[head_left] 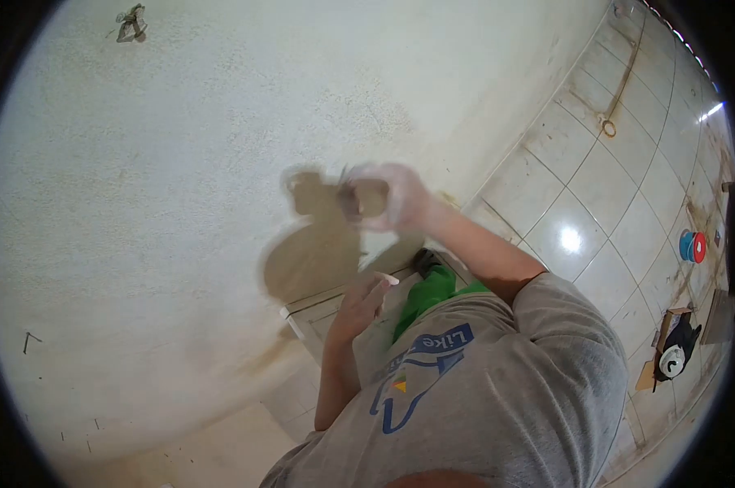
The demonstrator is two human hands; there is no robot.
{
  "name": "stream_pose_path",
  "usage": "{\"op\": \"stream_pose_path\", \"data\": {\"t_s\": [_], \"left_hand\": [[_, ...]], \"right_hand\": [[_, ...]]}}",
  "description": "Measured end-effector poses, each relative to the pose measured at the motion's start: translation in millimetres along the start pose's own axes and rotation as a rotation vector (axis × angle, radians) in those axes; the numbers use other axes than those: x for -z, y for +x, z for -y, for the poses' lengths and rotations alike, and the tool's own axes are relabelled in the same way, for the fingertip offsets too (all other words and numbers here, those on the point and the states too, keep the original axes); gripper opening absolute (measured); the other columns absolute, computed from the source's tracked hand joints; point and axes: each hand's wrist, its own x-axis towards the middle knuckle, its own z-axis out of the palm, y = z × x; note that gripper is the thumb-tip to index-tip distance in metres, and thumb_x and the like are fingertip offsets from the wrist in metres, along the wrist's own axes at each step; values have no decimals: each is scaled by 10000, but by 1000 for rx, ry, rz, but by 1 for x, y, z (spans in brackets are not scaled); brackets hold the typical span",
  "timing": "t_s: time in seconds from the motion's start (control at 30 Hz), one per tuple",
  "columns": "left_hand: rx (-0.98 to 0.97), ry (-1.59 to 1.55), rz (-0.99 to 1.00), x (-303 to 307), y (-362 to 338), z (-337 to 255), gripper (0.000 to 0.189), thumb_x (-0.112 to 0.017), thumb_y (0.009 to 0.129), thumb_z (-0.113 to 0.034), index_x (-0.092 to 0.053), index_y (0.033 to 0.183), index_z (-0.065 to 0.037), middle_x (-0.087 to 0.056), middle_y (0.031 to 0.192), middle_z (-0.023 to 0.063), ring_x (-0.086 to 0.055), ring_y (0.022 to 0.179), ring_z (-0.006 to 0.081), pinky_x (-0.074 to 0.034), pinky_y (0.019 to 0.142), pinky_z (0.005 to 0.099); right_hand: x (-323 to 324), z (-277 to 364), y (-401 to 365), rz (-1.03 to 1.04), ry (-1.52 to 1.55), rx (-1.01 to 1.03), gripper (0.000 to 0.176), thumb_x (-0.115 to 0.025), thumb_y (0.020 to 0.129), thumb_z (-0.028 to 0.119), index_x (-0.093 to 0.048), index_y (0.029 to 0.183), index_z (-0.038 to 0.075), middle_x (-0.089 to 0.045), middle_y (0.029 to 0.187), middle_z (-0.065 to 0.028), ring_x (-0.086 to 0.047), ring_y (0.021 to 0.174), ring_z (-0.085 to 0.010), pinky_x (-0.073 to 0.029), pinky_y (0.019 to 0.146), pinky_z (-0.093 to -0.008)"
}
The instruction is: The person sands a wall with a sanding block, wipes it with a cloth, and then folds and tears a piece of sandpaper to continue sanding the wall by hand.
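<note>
My right hand, blurred and whitened with dust, is up close to the pale, rough-textured wall. Its fingers are curled, with a dark edge showing at their left side; I cannot tell what thing they grip. A brown shadow of the hand and head falls on the wall. Lower down, my left hand is held in front of the body with its fingers drawn together. A small white piece shows at its fingertips.
Pale floor tiles run along the wall's foot at right. On them are a red and blue spool and an opened cardboard box beside a black bag with a white round item. Wires poke from a wall hole.
</note>
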Motion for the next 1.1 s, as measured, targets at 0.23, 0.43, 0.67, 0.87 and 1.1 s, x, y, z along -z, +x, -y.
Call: {"op": "stream_pose_path", "data": {"t_s": [0.23,0.43,0.67,0.87,1.1], "left_hand": [[-89,-200,-94,-4,11,10,455,-392,1095,-396,-655,1165,-31,-483,688,-39,-428,542,61,-342,502,227],[-184,-378,-452,-12,9,-5,408,-430,1079,-370,-647,1128,-28,-485,675,-15,-443,551,90,-325,505,256],[-178,-600,-402,1,0,-14,283,-553,1018,-287,-657,1064,-27,-522,692,-17,-480,580,92,-336,511,243],[-129,-539,-319,-12,8,-3,374,-486,1042,-357,-655,1055,-23,-513,676,-6,-482,609,102,-342,532,257],[-350,-442,-236,-21,-1,-11,346,-464,1059,-269,-664,1012,10,-476,658,-5,-453,606,90,-333,539,251]], "right_hand": [[37,-67,19,-1075,172,-283,311,-771,777,267,-599,967,92,-636,912,-51,-634,844,-200,-535,750,-356],[-57,-2,-14,71,-275,485,547,-855,658,350,-662,1156,228,-695,995,-90,-678,904,-309,-546,794,-420],[11,-47,36,-1276,293,-399,322,-789,760,259,-620,978,92,-697,976,-87,-686,837,-159,-543,657,-282],[-72,-34,-26,-30,484,-211,271,-734,831,205,-642,1045,66,-692,1074,-144,-667,991,-305,-524,895,-440],[3,-8,58,-925,-70,-454,238,-657,856,132,-591,1051,14,-663,875,-161,-667,761,-319,-537,687,-431]]}}
